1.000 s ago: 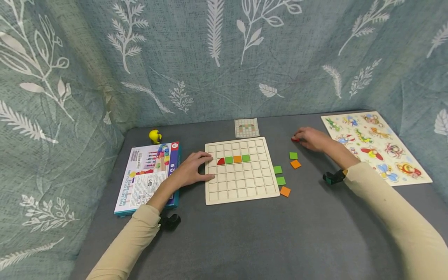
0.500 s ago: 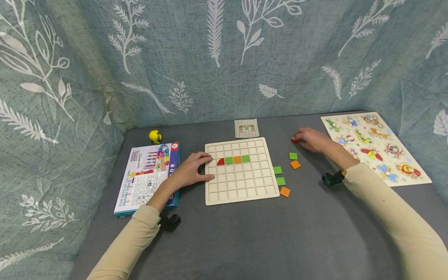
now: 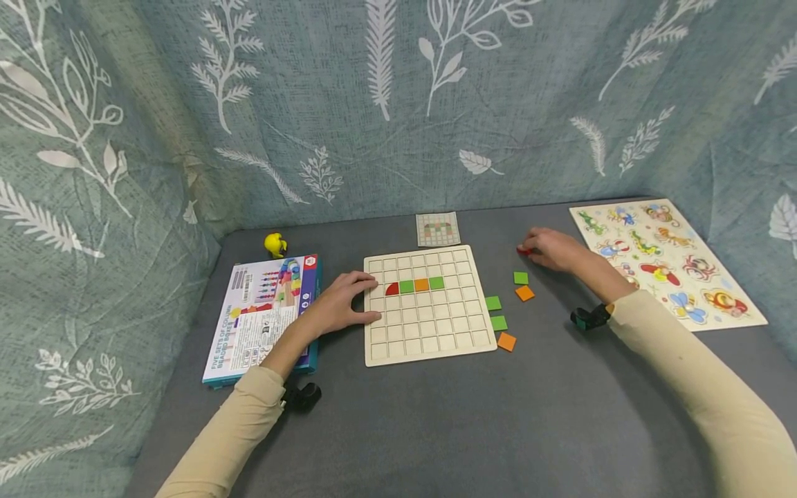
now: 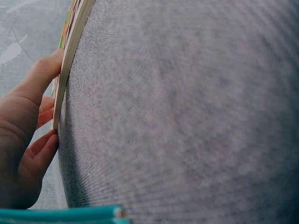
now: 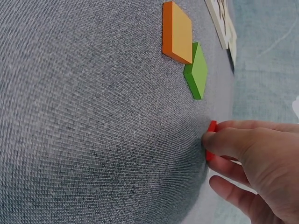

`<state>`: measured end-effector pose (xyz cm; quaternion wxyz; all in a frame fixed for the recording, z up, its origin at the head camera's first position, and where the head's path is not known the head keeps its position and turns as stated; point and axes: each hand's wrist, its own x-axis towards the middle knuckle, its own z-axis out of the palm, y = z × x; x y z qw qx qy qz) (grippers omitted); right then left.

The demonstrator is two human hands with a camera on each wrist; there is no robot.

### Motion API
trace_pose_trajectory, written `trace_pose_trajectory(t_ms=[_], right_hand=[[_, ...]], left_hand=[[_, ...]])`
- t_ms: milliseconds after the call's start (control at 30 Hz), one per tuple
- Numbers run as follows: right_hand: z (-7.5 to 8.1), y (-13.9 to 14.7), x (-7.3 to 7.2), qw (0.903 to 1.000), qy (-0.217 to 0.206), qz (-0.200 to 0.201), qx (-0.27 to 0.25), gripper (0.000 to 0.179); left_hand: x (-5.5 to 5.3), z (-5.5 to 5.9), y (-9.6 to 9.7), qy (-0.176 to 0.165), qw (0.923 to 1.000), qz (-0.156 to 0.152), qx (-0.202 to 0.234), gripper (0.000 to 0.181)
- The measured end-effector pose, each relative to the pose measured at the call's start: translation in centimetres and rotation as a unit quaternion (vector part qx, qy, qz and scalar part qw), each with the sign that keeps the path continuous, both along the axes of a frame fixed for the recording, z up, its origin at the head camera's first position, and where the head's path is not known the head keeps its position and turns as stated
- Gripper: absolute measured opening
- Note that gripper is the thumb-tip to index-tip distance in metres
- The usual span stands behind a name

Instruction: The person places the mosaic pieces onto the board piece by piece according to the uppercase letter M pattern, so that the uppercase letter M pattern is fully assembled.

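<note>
My left hand (image 3: pixel 342 302) rests at the left edge of a pale wooden grid board (image 3: pixel 461 319), thumb and fingers spread and touching it. In the left wrist view the thumb lies on the board's face by its edge (image 4: pixel 69 60). A row on the board holds a red quarter-round tile (image 3: pixel 392 289), a green tile (image 3: pixel 407 286), an orange tile (image 3: pixel 421 284) and another green tile (image 3: pixel 436 283). Off to the right, my right hand (image 3: pixel 553 249) pinches a red tile (image 5: pixel 211 151) at the tabletop between thumb and fingers, which partly hide its shape.
Loose green tiles (image 3: pixel 520 277) and orange tiles (image 3: pixel 525 293) lie right of the board. A pattern card (image 3: pixel 438 240) stands behind it. A boxed toy (image 3: pixel 261 318) and yellow figure (image 3: pixel 275 243) are at left, an insect puzzle board (image 3: pixel 669 266) at right. A curtain (image 3: pixel 373 166) bounds the back.
Both hands keep nearly the same places. The right hand still has the red tile between its fingertips; only a very slight shift of the whole view shows.
</note>
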<state>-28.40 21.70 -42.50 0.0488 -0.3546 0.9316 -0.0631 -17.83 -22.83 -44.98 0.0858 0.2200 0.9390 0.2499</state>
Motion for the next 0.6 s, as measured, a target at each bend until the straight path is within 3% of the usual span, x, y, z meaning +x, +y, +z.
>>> trace_pose_trajectory(t_ms=[600], right_hand=[[0.05, -0.24, -0.01, 0.9999, 0.008, 0.004, -0.006, 0.022]], left_hand=[[0.0, -0.03, -0.06, 0.002, 1.0, 0.0, -0.001, 0.067]])
